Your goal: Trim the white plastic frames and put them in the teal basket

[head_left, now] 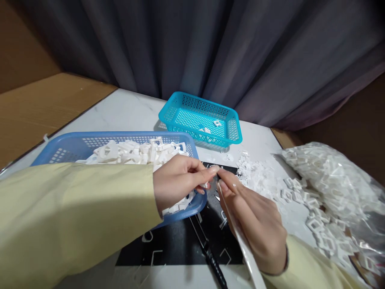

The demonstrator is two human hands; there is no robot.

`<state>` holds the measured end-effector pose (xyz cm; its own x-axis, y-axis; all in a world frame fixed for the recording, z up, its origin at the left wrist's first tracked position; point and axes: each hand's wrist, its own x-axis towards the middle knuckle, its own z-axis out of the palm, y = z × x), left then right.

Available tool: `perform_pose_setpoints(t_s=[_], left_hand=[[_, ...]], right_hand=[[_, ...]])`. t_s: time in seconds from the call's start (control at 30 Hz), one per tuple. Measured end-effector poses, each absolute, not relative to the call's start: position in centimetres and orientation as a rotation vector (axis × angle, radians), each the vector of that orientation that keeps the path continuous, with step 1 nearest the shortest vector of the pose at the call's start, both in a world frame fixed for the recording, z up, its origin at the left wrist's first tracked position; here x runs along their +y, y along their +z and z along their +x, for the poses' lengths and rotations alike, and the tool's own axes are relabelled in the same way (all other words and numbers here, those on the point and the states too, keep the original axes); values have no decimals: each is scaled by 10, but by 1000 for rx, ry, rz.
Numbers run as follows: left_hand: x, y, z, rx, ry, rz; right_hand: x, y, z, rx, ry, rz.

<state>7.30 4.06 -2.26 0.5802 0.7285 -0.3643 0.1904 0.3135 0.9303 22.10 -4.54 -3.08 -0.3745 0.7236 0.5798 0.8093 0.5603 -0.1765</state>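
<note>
The person's left hand (180, 178) has its thumb and index finger pinched together, and a small white piece (205, 185) shows at its curled fingers, mostly hidden. The right hand (251, 216) is closed around a long, narrow white strip-like object (245, 249) that runs toward the near edge; its fingertips meet those of the left hand. Whether anything lies between the meeting fingertips cannot be told.

Below the hands is a flat black mat (177, 251) with thin white offcuts (225, 255) and a black-handled tool (214, 265) with two slender prongs. On the left, a blue perforated plastic basket (197, 208) holds many white angular pieces (129, 153). At the far side, a turquoise perforated plastic basket (236, 134) holds a few white pieces. On the right are loose white frame-shaped pieces (315, 224), white scraps (255, 176) and a filled clear plastic bag (333, 176).
</note>
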Motion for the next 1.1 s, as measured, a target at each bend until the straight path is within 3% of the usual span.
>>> perform_pose_setpoints(t_s=[0.4, 0.57, 0.73, 1.1], left_hand=[[31, -21, 78, 916, 398, 1293], [34, -17, 77, 906, 526, 1237], [35, -17, 76, 918, 622, 1216], [33, -18, 79, 919, 599, 1235]], right_hand=[[-25, -40, 238, -2029, -505, -1330], [-30, -17, 243, -1759, -148, -1592], [-42, -5, 232, -1760, 150, -1557], [-42, -15, 224, -1852, 16, -1482]])
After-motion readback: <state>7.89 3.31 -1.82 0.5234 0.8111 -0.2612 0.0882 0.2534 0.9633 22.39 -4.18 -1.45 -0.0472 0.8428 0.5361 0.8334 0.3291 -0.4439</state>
